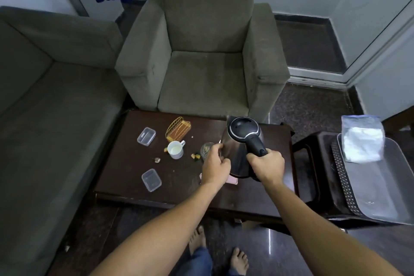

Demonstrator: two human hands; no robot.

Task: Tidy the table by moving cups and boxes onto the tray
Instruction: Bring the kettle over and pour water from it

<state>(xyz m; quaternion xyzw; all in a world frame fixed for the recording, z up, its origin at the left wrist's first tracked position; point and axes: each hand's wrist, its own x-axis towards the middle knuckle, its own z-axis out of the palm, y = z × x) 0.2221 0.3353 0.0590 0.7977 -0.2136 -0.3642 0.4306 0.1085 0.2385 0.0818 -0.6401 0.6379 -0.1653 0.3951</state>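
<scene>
Cups and boxes:
- White mug (175, 149) is standing upright mid-surface, with its handle pointing to the far right.
- Glass cup (206, 149) is standing just right of the mug and is partly hidden by the left hand (216, 163).
- Far clear box (146, 136) is lying with its long axis running near-left to far-right.
- Near clear box (151, 179) is lying with its long axis running far-left to near-right.
- All four are sitting on the dark wooden surface (125, 163), well apart from the tray (380, 197).

Hands:
- Both arms are reaching forward over the near edge.
- Right hand (266, 163) is gripping the black handle of the electric kettle (237, 152), with the fingers wrapped fully round it.
- Left-hand fingers are curling against the kettle's steel side.
- The kettle's lid is facing the camera, its spout is pointing away to the far left and its handle is pointing back to the right.
- Cannot tell whether its base is resting on the surface or is lifted.

Surroundings:
- Gold wire holder (178, 129) is sitting behind the mug, with small wrappers lying around it.
- A pink item (231, 179) is showing under the kettle.
- The tray is resting on a dark stool (313, 163) to the right and is carrying a clear plastic bag (361, 139) at its far end.
- Armchair (201, 51) is standing beyond the surface, and a sofa (44, 96) is at the left.
</scene>
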